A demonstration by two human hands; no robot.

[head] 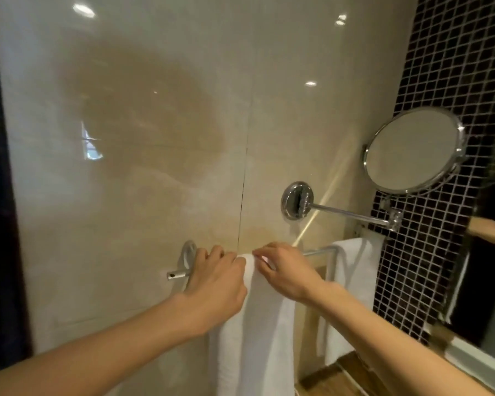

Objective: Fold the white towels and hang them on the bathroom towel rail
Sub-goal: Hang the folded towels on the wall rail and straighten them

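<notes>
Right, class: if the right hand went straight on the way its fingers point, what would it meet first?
Probably the left hand. The right hand points leftward along the towel rail, pinching the white towel; the left hand's fingers lie just beyond, though depth is unclear.

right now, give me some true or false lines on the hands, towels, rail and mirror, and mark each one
1. Both the left hand and the right hand hold the towel at the top of the rail. True.
2. Only one towel hangs on the rail. False: a second towel hangs at its right end.
3. The mirror is above the second towel. True.
4. The mirror lies flat on a counter. False: it is held up on an arm fixed to the wall.
5. The wall behind the rail is dark mosaic. False: it is glossy beige; the mosaic is further right.
</notes>
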